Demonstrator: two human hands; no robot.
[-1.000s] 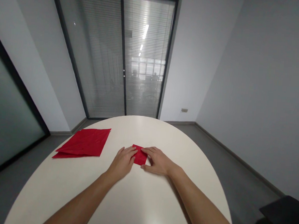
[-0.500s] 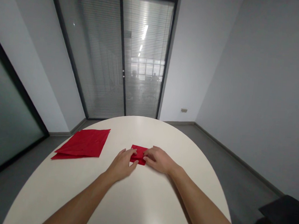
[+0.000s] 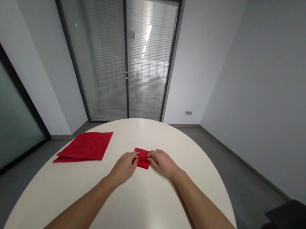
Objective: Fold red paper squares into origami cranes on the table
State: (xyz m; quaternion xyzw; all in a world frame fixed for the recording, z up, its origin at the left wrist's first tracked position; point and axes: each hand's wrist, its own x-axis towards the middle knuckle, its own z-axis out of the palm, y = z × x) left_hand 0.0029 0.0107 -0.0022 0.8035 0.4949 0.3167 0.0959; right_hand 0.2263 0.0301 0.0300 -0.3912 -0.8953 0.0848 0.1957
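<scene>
A small folded red sheet (image 3: 143, 162) lies on the white round table in front of me; whether it is paper or cloth I cannot tell. My left hand (image 3: 127, 164) pinches its left side, thumb against fingers. On the right side, the fingertips of my right hand (image 3: 160, 162) grip it as well. Between the two hands a folded edge stands slightly raised across the middle. My fingers hide both ends of that edge.
Larger red sheets (image 3: 85, 146), flat and loosely stacked, lie on the left of the white table (image 3: 136, 204). A dark flat object (image 3: 291, 220) is at the lower right, beyond the table edge. Glass panels with blinds (image 3: 146, 93) stand behind the table.
My left thumb has closed in towards its fingers, pinching the folded sheet's left side. The sheet's middle edge now appears lifted. My right hand has barely moved.
</scene>
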